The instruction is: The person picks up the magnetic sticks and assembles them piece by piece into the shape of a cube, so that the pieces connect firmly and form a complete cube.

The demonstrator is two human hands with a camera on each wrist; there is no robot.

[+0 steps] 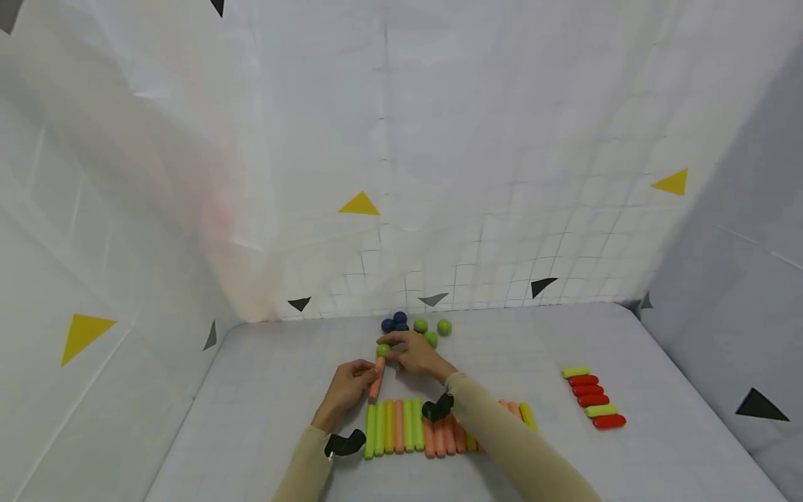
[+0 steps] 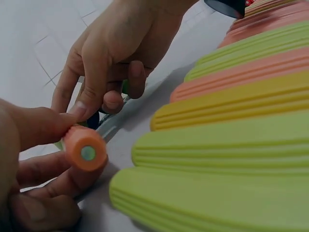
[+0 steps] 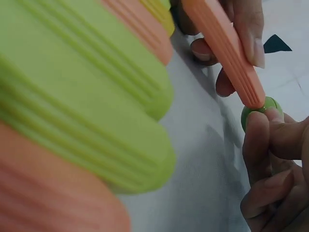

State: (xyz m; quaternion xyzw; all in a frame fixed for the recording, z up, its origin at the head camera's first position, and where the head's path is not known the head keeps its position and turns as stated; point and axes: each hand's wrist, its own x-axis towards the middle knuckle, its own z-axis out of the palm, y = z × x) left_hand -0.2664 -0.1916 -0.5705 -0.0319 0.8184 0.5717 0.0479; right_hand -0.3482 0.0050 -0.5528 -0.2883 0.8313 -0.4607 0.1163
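My left hand (image 1: 347,388) pinches a salmon-orange ribbed stick (image 1: 376,383) between thumb and fingers, just beyond the near row of sticks. A small hole with a greenish glint shows in its end in the left wrist view. My right hand (image 1: 417,354) holds a green ball (image 1: 383,350) with thumb and fingertips. In the right wrist view the far end of the stick (image 3: 229,58) meets the ball (image 3: 245,119), which is partly hidden by fingers.
A row of ribbed sticks (image 1: 379,430), lime, yellow and orange, lies in front, partly under my right sleeve (image 1: 502,432). Dark blue balls (image 1: 388,325) and loose green balls (image 1: 445,327) lie behind my right hand. Red sticks (image 1: 590,390) and lime ones (image 1: 601,411) form a column at right.
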